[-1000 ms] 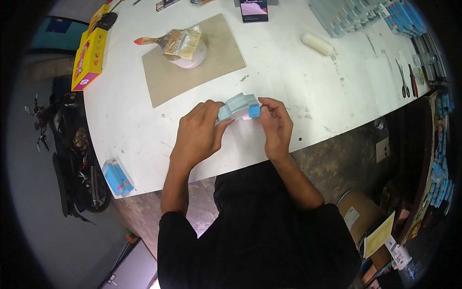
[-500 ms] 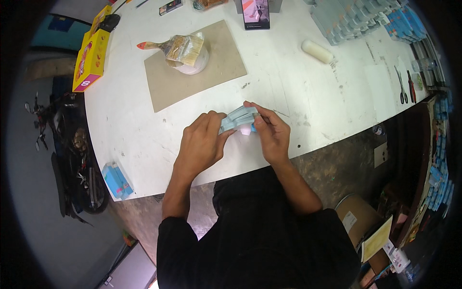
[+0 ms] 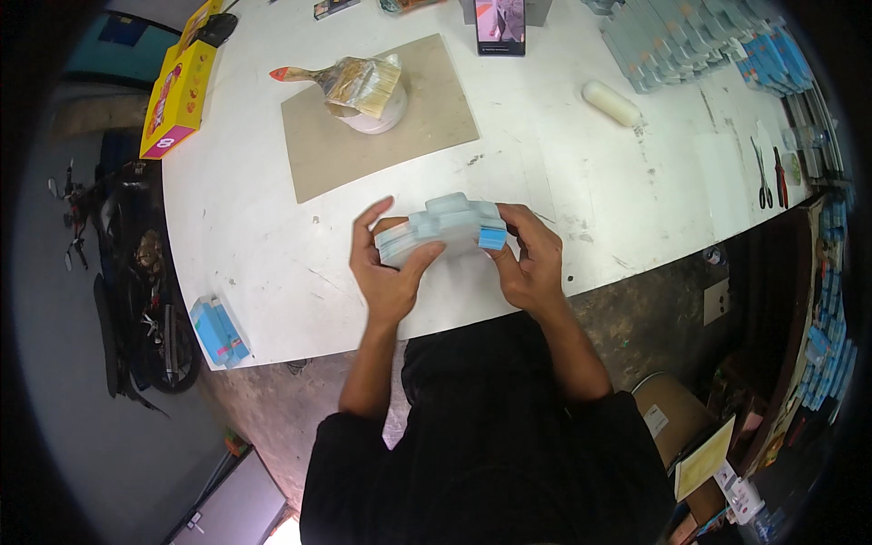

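Observation:
Between both hands, above the white table (image 3: 300,272), is a stack of flat pale grey-blue carton blanks (image 3: 445,222) with stepped tabs along its top. A bright blue patch shows at its right end. My left hand (image 3: 389,272) grips the left end, thumb across the near face and index finger raised off it. At the right end my right hand (image 3: 531,259) holds the stack, with its thumb below the blue patch and fingers behind. Beyond the hands, a wide paintbrush (image 3: 350,86) lies across a round white tub (image 3: 381,118) on a brown board (image 3: 318,168).
More stacked grey carton blanks (image 3: 677,41) and blue ones (image 3: 775,62) stand at the far right. A white roller (image 3: 610,103), scissors (image 3: 763,177) and a red-handled tool (image 3: 779,173) lie nearer. A folded blue carton (image 3: 218,331), yellow box (image 3: 179,100) and phone (image 3: 500,25) are also on the table.
The stack has turned so its broad face and blue end show more. My left hand has shifted its hold, lifting its index finger. The view has moved slightly.

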`<state>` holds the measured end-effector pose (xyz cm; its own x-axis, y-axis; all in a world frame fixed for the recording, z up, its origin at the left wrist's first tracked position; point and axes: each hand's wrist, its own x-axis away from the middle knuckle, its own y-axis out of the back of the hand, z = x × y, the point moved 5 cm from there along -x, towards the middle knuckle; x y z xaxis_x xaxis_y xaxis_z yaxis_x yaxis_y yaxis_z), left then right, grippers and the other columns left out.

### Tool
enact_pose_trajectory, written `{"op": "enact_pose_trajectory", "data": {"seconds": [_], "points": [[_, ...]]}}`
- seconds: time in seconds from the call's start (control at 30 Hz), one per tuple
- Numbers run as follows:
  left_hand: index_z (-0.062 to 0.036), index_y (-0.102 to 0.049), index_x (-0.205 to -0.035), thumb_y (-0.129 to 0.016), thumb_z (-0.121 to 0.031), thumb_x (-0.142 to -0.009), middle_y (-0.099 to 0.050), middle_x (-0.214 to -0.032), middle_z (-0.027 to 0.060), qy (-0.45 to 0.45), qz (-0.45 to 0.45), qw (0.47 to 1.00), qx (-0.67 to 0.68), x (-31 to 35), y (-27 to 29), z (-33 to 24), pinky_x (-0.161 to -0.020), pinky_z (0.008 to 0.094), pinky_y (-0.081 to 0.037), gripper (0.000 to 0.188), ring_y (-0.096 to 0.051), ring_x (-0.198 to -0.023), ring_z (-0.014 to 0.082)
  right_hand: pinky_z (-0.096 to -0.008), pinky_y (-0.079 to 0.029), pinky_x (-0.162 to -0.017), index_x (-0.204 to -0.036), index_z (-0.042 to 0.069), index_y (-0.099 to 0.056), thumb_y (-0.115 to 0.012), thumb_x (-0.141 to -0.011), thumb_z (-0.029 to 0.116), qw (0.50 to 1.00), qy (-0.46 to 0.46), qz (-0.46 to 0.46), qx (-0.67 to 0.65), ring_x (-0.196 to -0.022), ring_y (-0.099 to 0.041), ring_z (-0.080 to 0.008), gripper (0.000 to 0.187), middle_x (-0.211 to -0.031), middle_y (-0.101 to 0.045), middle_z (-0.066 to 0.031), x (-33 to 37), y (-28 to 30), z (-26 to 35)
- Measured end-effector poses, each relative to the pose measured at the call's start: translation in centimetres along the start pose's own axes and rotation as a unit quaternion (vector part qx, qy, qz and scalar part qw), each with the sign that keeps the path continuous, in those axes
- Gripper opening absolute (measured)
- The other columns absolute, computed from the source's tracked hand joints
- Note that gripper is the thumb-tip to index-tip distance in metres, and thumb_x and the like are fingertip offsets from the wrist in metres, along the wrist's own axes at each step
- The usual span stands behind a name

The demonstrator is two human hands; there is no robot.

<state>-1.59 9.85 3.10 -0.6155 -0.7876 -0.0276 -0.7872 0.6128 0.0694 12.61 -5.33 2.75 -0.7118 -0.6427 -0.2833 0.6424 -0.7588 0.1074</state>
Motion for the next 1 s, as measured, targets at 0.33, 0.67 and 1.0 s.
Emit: {"op": "enact_pose_trajectory", "data": {"seconds": [0.33,0.67,1.0], "points": [[0.0009,-0.062,-0.101,-0.096,-0.01,-0.078,-0.077,-0.091,0.0153,-0.142,-0.026,0.989,-0.039,1.7,-0.1,1.3,-0.073,0.0293,-0.058,0.042,-0.074,-0.082,0.0169,-0.0353,-0.052,-0.099,-0.127,-0.008,-0.065,-0.061,-0.101,0.018,0.981,0.001,-0.018,-0.192,-0.109,-0.07,-0.0289,0.037,-0.116,-0.074,-0.0196,-0.4,-0.4,2.0],[0.0027,-0.063,-0.1,-0.093,-0.01,-0.082,-0.075,-0.088,0.0145,-0.166,-0.077,0.983,-0.021,2.6,-1.2,0.2,-0.069,0.0284,-0.056,0.037,-0.071,-0.078,0.0161,-0.0421,-0.051,-0.104,-0.133,-0.01,-0.063,-0.07,-0.097,0.005,0.983,0.112,-0.131,-0.061,-0.114,-0.067,-0.0359,0.04,-0.127,-0.067,-0.0249,0.8,-1.2,2.7],[0.0033,-0.068,-0.1,-0.089,-0.014,-0.087,-0.075,-0.091,0.0087,0.052,0.008,0.998,0.04,1.6,-1.2,-0.1,-0.075,0.0278,-0.055,0.03,-0.069,-0.081,0.0128,-0.0412,-0.055,-0.081,-0.129,-0.006,-0.07,-0.08,-0.087,0.005,0.934,0.241,-0.051,0.259,-0.097,-0.067,-0.0333,0.044,-0.118,-0.07,-0.0198,0.6,0.8,5.0]]}}
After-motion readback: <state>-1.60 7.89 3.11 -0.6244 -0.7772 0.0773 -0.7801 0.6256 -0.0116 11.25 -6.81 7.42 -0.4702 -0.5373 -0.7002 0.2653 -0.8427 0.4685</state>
